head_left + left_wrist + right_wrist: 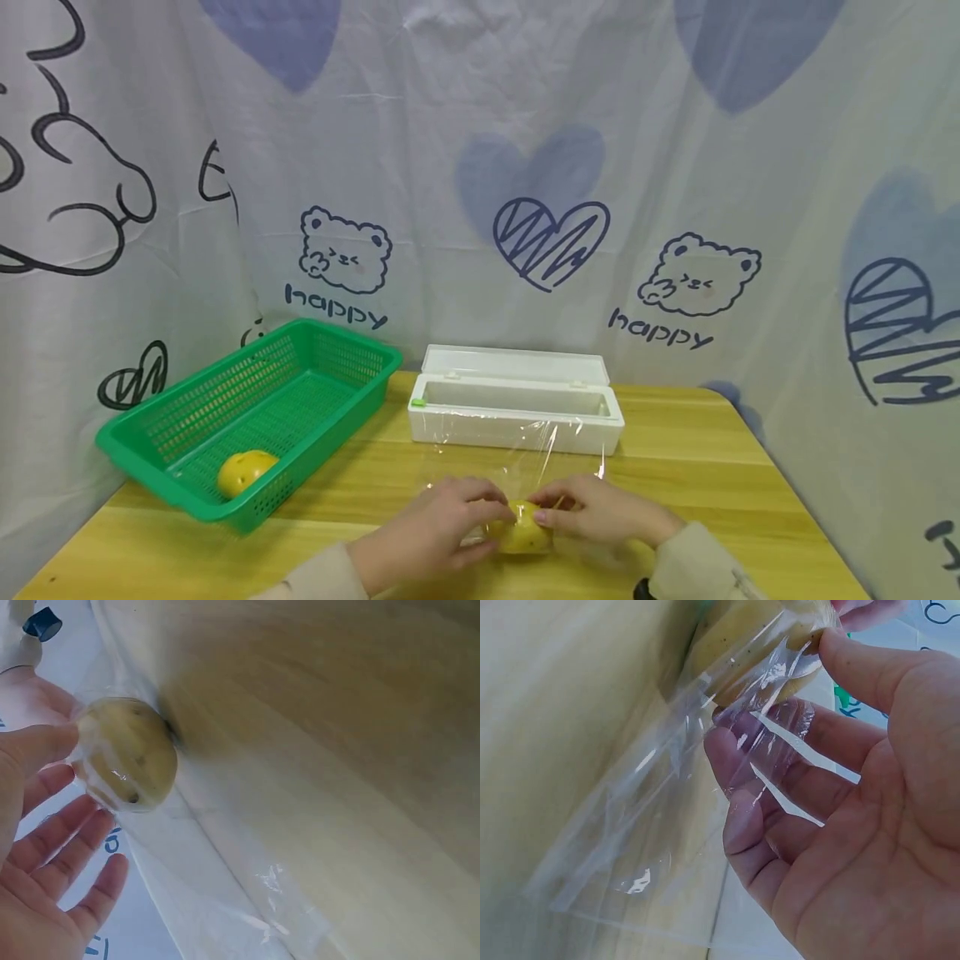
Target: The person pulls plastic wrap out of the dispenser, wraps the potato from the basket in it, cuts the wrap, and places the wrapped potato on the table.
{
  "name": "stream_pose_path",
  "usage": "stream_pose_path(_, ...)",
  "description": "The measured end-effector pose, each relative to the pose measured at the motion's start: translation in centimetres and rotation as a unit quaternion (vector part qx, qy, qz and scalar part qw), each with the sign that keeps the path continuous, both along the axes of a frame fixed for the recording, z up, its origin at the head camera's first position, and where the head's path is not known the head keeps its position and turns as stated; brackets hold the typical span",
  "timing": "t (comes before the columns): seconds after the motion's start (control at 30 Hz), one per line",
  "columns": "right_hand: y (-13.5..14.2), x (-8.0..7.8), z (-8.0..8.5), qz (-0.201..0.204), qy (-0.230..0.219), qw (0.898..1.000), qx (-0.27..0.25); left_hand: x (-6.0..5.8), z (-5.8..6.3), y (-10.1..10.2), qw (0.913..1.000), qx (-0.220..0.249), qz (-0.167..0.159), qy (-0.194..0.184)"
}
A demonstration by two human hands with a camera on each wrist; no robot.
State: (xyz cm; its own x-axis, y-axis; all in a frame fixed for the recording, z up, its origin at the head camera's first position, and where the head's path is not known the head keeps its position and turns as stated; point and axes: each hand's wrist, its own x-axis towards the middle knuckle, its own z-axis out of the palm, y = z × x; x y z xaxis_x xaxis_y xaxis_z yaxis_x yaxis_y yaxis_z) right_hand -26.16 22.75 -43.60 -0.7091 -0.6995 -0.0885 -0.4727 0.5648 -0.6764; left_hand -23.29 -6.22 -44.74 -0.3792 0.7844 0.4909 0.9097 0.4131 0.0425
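Left hand (442, 529) has a loose grip on one side of a yellow potato (528, 542), thumb against it and the other fingers half spread. Right hand (603, 508) is on the other side, looks like thumb and fingers pinching the clear film (637, 817) right up against the spud. So the potato's on the counter's (675, 450) near side, between both hands, with shiny film over it. Can't tell if it's covered all the way round. There's a black band (642, 589) at the right cuff.

Off to the left sits a green basket (337, 437) with slotted sides, a second potato (247, 473) lying in its near end. Further back is a long white box (517, 433), lid (517, 364) flipped open, film hanging over its front. Behind everything, a pale curtain (427, 83) with hearts, bears and "happy" on it.
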Motion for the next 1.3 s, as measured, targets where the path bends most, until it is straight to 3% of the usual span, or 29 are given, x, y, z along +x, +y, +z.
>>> stream_pose_path(0.2, 0.0, -0.6, 0.1, 0.005, 0.008, 1.0, 0.015, -0.3, 0.1, 0.2, 0.9962, -0.035, 0.037, -0.071)
stream_pose_path(0.37, 0.0, -0.1, 0.9, -0.027, 0.049, 0.998, 0.014, -0.7, 0.2, 0.3, 0.9918, -0.044, 0.054, -0.107)
stream_pose_path(0.53, -0.1, 1.7, 2.4, -0.054, 0.166, 0.985, -0.009, -1.4, 0.1, 0.3, 0.9869, -0.036, 0.045, -0.151)
stream_pose_path(0.67, -0.8, 3.0, 2.3, -0.011, 0.277, 0.961, -0.021, -2.4, 0.3, 0.5, 0.9811, -0.034, 0.034, -0.187)
stream_pose_path(0.73, -1.2, 3.3, 2.0, -0.003, 0.295, 0.955, -0.01, -2.8, 0.4, 0.6, 0.9772, -0.036, 0.036, -0.206)
stream_pose_path(0.8, -1.5, 3.5, 1.5, -0.004, 0.296, 0.955, -0.004, -3.2, 0.5, 0.6, 0.9699, -0.032, 0.033, -0.239)
stream_pose_path(1.0, -1.8, 3.0, 1.0, -0.038, 0.242, 0.97, 0.0, -4.7, 0.8, 0.3, 0.9408, -0.006, 0.024, -0.338)
stream_pose_path(1.2, -1.7, 2.2, 0.5, -0.057, 0.209, 0.976, 0.015, -5.7, 0.5, 0.6, 0.9265, -0.016, 0.047, -0.373)
stream_pose_path(1.3, -1.7, 1.7, 0.2, -0.067, 0.195, 0.978, 0.016, -6.0, 0.3, 0.9, 0.9239, -0.019, 0.058, -0.378)
